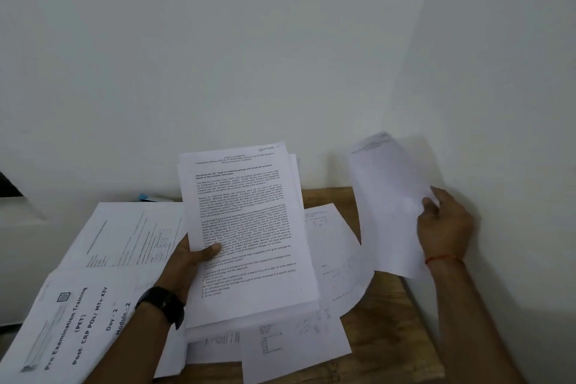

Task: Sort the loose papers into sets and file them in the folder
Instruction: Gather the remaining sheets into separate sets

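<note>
Papers [333, 246] across wooden table [386, 324] by white wall [249, 56]; left hand [190, 262], grip round stack [249, 221]; right hand [445, 227], grip on sheet [389, 196].

The papers [246, 227] are white with black print. The desk [392, 337] is brown with wood grain. The watch [163, 302] is black, the thread [444, 259] red. A blue object [144, 196] lies at the desk's far edge.

Blk watch [162, 302] L, red thread [444, 258] R
</note>
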